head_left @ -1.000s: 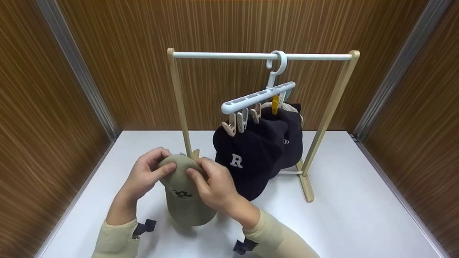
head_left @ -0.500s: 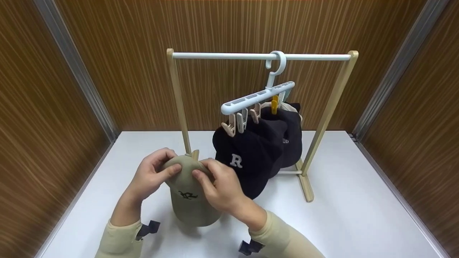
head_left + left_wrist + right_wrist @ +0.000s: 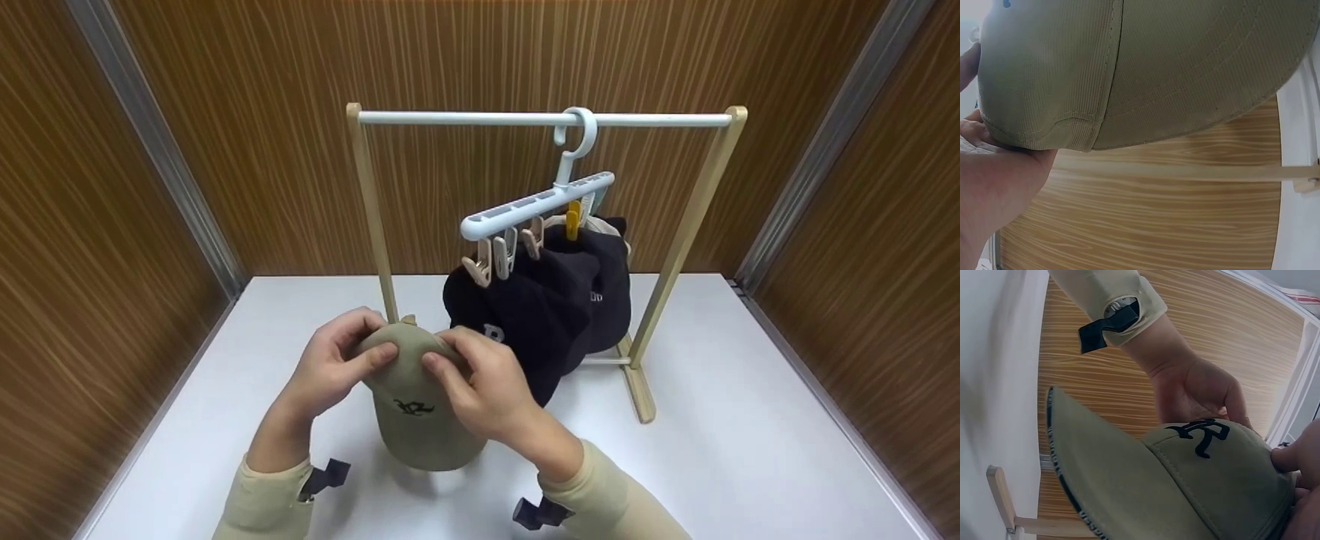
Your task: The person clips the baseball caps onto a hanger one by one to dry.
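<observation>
An olive-green baseball cap (image 3: 431,435) with a dark embroidered letter hangs brim-down between both hands, in front of the rack's left post. My left hand (image 3: 341,364) pinches the crown from the left, thumb on the front panel. On the other side my right hand (image 3: 484,386) pinches the crown the same way. In the right wrist view the cap's brim (image 3: 1100,461) points left, with lettering along its edge. The left wrist view shows the brim (image 3: 1202,73) and side of the cap close up. My left fingertips are hidden behind the crown.
A pale blue hanger (image 3: 536,204) hangs on the rack's white rail (image 3: 465,118). Its clips, including a yellow clip (image 3: 572,221), stand above several dark caps (image 3: 525,300). The rack's right post (image 3: 686,232) and wooden foot (image 3: 637,390) stand on the white table (image 3: 750,420).
Both hands have carried the olive cap a little to the right, closer to the dark caps. It now overlaps the front dark cap's letter more, and the grip looks the same.
</observation>
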A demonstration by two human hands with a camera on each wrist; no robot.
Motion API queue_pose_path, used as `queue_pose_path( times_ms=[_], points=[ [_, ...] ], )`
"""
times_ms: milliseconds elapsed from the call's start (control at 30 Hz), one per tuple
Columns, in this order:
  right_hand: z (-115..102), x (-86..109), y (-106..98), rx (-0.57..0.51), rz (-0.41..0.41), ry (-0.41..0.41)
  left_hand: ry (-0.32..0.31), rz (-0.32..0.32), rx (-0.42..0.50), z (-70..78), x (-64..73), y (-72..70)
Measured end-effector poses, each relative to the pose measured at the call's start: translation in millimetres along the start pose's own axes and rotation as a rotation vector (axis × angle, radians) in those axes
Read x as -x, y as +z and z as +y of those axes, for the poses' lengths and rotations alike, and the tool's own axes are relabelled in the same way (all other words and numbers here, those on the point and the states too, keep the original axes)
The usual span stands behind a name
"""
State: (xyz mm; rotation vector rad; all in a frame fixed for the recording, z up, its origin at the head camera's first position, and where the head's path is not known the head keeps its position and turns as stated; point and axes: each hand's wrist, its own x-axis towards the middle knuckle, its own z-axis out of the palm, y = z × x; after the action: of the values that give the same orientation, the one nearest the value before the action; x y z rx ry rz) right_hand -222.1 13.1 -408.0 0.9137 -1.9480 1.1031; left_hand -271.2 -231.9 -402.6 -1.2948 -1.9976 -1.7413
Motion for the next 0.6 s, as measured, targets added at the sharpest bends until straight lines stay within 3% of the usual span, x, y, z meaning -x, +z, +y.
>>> queue_pose_path(
  times_ms=[600],
  points=[
    [-4, -5.1, -31, 0.052, -0.086, 0.080, 0.008, -0.018, 0.031, -0.7, -15.5, 15.6]
  ],
)
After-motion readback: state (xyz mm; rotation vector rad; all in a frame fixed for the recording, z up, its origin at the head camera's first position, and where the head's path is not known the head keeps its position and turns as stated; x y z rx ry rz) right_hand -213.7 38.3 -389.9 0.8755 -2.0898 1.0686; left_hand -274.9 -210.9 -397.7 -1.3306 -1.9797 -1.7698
